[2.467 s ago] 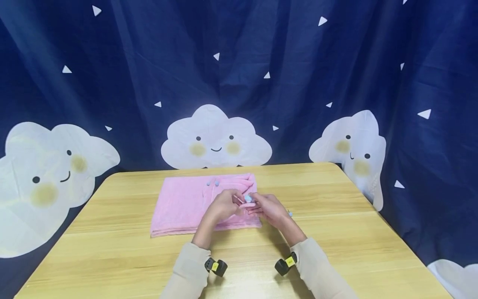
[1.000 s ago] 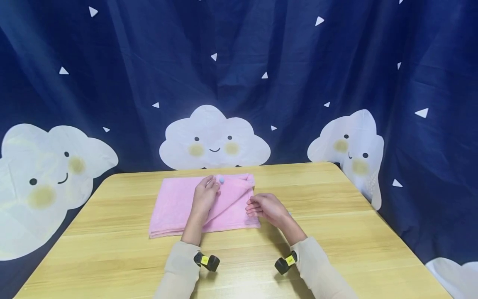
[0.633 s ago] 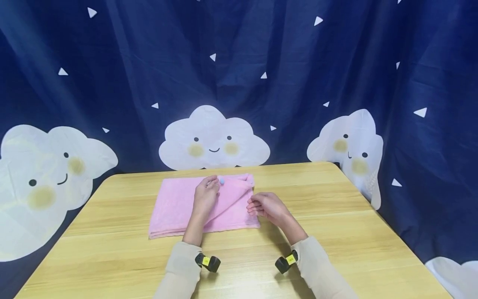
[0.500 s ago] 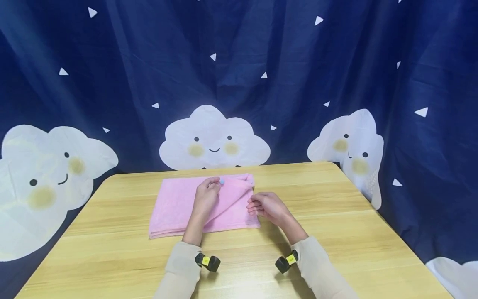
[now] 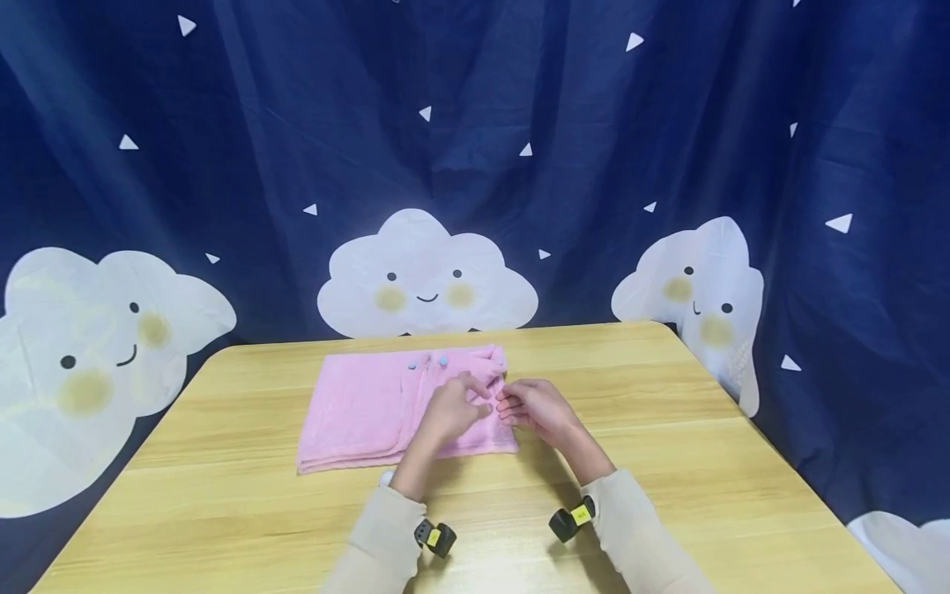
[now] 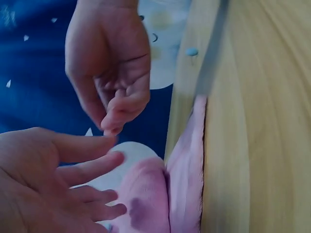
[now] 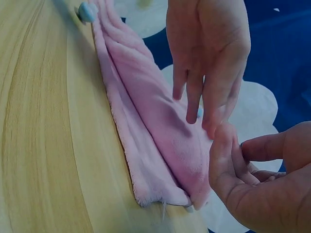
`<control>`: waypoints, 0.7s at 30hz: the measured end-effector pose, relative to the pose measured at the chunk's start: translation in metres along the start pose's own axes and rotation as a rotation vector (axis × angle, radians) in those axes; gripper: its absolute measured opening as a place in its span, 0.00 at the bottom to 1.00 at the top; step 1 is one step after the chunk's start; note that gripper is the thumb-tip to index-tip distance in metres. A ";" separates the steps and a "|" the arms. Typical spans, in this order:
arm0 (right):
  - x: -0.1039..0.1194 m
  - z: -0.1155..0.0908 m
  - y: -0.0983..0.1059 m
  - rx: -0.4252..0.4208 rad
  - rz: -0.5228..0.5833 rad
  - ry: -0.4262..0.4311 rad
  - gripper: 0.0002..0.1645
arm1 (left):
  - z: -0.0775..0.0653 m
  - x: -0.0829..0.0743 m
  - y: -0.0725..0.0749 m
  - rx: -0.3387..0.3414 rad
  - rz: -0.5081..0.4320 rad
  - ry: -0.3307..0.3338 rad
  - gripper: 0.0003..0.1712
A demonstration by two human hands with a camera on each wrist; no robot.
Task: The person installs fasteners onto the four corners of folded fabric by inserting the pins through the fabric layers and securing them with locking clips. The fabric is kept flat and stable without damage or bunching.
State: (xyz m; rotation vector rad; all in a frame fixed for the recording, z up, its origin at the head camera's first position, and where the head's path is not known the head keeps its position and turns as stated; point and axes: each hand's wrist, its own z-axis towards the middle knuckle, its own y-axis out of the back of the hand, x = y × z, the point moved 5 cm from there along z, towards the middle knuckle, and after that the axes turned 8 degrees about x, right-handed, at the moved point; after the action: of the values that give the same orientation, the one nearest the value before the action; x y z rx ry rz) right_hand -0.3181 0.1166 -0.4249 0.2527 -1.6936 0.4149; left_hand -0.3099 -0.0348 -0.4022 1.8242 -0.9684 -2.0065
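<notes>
A pink plush cloth (image 5: 356,404), folded into a rectangle, lies on the table with a loose flap across its right half. My left hand (image 5: 453,408) is over that half, its fingers extended and spread. In the left wrist view, its thumb and forefinger reach the fingertips of my right hand (image 6: 114,68), appearing to touch them. The right hand hovers by the cloth's right edge, fingers bent and thumb against the forefinger; whether something small is between them is hidden. Two small rounded light-blue pieces, one left (image 5: 412,365) and one right (image 5: 443,361), sit on the cloth's far part.
Another light-blue piece (image 7: 86,12) rests by the cloth's near edge, beside my left wrist. One more blue piece (image 6: 192,51) lies on the wooden table (image 5: 705,478) past the cloth's right end. A navy curtain (image 5: 475,165) with white clouds hangs behind.
My left hand has moved from the cloth's far middle back right to the right hand, uncovering the blue pieces there. The flap is now more rumpled. My right hand has barely moved since 0.5 s ago.
</notes>
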 end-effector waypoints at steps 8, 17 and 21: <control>-0.002 0.001 0.001 -0.018 -0.017 -0.012 0.17 | -0.006 -0.001 -0.027 0.240 0.376 0.064 0.13; -0.002 0.001 0.001 -0.023 -0.039 -0.019 0.14 | -0.005 0.003 -0.035 0.254 0.511 0.105 0.16; -0.002 0.001 0.001 -0.026 -0.050 -0.022 0.14 | -0.004 0.005 -0.034 0.237 0.486 0.101 0.12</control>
State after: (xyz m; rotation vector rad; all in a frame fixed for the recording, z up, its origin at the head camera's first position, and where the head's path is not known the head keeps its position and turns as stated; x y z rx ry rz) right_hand -0.3190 0.1170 -0.4275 0.2808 -1.7094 0.3537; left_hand -0.2988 -0.0138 -0.4268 1.5763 -1.4975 -1.5455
